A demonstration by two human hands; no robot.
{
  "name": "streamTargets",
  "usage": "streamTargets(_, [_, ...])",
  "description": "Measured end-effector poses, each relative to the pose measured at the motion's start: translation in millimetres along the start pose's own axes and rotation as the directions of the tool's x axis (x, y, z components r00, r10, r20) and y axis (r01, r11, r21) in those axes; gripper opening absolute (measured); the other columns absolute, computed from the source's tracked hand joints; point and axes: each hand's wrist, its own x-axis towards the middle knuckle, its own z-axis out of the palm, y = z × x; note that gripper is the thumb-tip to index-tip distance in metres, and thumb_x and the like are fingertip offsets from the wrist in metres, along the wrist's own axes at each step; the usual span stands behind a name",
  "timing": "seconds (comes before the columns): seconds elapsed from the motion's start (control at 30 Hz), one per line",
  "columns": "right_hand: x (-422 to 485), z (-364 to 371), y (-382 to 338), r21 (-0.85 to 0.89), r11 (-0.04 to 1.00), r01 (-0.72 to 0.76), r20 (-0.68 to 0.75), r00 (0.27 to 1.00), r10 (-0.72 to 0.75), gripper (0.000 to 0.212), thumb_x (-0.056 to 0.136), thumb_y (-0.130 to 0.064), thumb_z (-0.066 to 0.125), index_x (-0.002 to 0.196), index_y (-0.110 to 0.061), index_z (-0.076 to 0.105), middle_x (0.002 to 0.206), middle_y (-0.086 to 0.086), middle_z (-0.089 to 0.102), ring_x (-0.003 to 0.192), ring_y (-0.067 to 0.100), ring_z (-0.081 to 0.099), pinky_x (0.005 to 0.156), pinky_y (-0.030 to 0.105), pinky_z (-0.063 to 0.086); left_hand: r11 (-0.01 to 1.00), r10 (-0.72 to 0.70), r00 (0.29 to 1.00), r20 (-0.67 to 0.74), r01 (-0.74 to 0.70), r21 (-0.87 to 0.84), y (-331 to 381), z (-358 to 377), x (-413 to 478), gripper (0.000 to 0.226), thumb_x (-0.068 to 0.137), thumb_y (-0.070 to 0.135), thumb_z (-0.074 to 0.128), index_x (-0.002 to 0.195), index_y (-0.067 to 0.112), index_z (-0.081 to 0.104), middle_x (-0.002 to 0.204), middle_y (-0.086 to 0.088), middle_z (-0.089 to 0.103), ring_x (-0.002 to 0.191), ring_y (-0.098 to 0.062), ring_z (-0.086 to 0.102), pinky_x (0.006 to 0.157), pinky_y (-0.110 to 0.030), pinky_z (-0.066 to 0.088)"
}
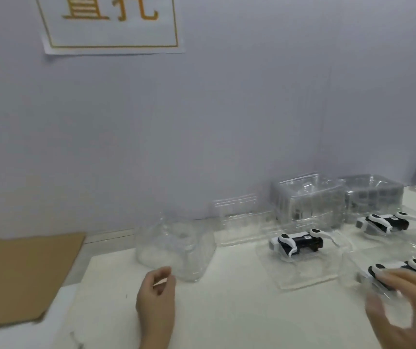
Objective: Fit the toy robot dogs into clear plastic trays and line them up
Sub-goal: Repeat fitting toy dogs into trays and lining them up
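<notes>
My right hand (408, 308), fingers (403, 279) apart, is touching a dog (414, 264) in its flimsy tray (350, 270); a rim grip looks safest. My left hand (155, 295) is idling, loosely curled.

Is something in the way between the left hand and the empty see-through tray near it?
Nothing visible is. The left hand is right next to the empty clear tray, almost at its near edge.

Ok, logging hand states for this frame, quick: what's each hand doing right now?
Left hand: open, loosely curled, holding nothing.
Right hand: open, blurred, fingers spread over the nearest toy dog in its tray.
</notes>
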Motion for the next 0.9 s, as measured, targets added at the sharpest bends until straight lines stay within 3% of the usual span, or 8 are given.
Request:
streamTargets(0.1, [-1.5, 82.0, -64.9, 0.105, 0.953, 0.285, 0.131, 0.946, -0.298, 0.022, 0.081, -0.025, 0.061, 0.101, -0.018, 0.065, 0.098, 0.010, 0.062, 0.097, 0.012, 0.055, 0.094, 0.016, 0.040, 0.953, -0.185, 0.979, -0.089, 0.157, -0.259, -1.4, -21.1, 19.6, 0.020, 0.089, -0.009, 0.060, 0.103, 0.005, 0.061, 0.104, -0.016, 0.062, 0.080, -0.026, 0.060, 0.076, -0.032, 0.052])
streamTargets(0.3, [10.6, 207.6, -141.9, 0.074, 0.961, 0.266, 0.529, 0.807, -0.264, 0.049, 0.065, -0.017, 0.088, 0.111, -0.014, 0.071, 0.110, 0.008, 0.068, 0.096, 0.028, 0.069, 0.081, 0.040, 0.055, 0.860, -0.284, 0.950, 0.130, 0.312, -0.403, -5.1, -37.9, 25.2, 0.024, 0.092, -0.008, 0.055, 0.115, -0.003, 0.058, 0.100, -0.015, 0.062, 0.093, -0.023, 0.062, 0.077, -0.027, 0.052])
streamTargets(0.4, [10.7, 250.0, -164.5, -0.084, 0.934, 0.348, 0.695, 0.692, -0.195, 0.057, 0.089, -0.039, 0.065, 0.140, -0.023, 0.048, 0.122, -0.001, 0.063, 0.114, 0.022, 0.060, 0.106, 0.045, 0.033, 0.807, -0.323, 0.929, 0.181, 0.370, -0.460, -6.5, -46.6, 28.4, 0.024, 0.095, -0.005, 0.053, 0.118, -0.005, 0.057, 0.092, -0.018, 0.063, 0.090, -0.026, 0.065, 0.078, -0.032, 0.052])
streamTargets(0.47, [6.5, 264.2, -165.4, -0.122, 0.930, 0.346, 0.739, 0.657, -0.147, 0.051, 0.100, -0.040, 0.046, 0.147, -0.027, 0.032, 0.119, -0.004, 0.063, 0.111, 0.019, 0.058, 0.108, 0.036, 0.020, 0.786, -0.339, 0.919, 0.201, 0.395, -0.476, -6.8, -47.6, 29.4, 0.031, 0.096, -0.003, 0.053, 0.126, -0.005, 0.052, 0.093, -0.019, 0.063, 0.093, -0.027, 0.064, 0.081, -0.033, 0.051])
streamTargets(0.6, [-4.1, 248.8, -170.7, 0.106, 0.969, 0.221, 0.638, 0.732, -0.237, 0.045, 0.096, -0.035, 0.058, 0.140, -0.031, 0.050, 0.090, -0.013, 0.069, 0.072, 0.001, 0.056, 0.079, 0.017, 0.028, 0.765, -0.313, 0.926, 0.209, 0.376, -0.522, -6.5, -45.4, 26.3, 0.044, 0.095, 0.010, 0.058, 0.136, -0.002, 0.044, 0.084, -0.013, 0.061, 0.088, -0.023, 0.061, 0.089, -0.036, 0.049])
streamTargets(0.67, [-12.2, 233.3, -174.8, 0.213, 0.968, 0.129, 0.540, 0.811, -0.227, 0.043, 0.084, -0.028, 0.075, 0.126, -0.030, 0.064, 0.078, -0.019, 0.068, 0.061, -0.007, 0.046, 0.071, 0.010, 0.030, 0.791, -0.253, 0.941, 0.223, 0.334, -0.513, -3.9, -45.0, 25.0, 0.040, 0.084, 0.025, 0.067, 0.115, 0.000, 0.059, 0.087, -0.013, 0.065, 0.086, -0.022, 0.064, 0.080, -0.032, 0.052])
streamTargets(0.77, [-14.4, 214.8, -177.0, 0.297, 0.952, -0.069, 0.519, 0.849, -0.101, 0.046, 0.083, -0.030, 0.076, 0.121, -0.047, 0.057, 0.078, -0.022, 0.066, 0.085, -0.011, 0.051, 0.072, 0.012, 0.037, 0.809, -0.176, 0.964, 0.197, 0.256, -0.529, 0.3, -46.0, 22.9, 0.032, 0.072, 0.026, 0.070, 0.093, 0.001, 0.067, 0.086, -0.010, 0.072, 0.085, -0.024, 0.069, 0.068, -0.028, 0.055])
streamTargets(0.9, [-0.9, 205.2, -170.5, 0.364, 0.851, -0.379, 0.620, 0.780, 0.083, 0.046, 0.081, -0.033, 0.076, 0.112, -0.058, 0.055, 0.082, -0.025, 0.066, 0.081, 0.008, 0.058, 0.077, 0.016, 0.043, 0.816, -0.080, 0.975, 0.206, 0.183, -0.549, 7.2, -45.6, 18.2, 0.013, 0.070, 0.019, 0.072, 0.075, 0.008, 0.076, 0.080, -0.012, 0.072, 0.073, -0.018, 0.069, 0.061, -0.021, 0.054])
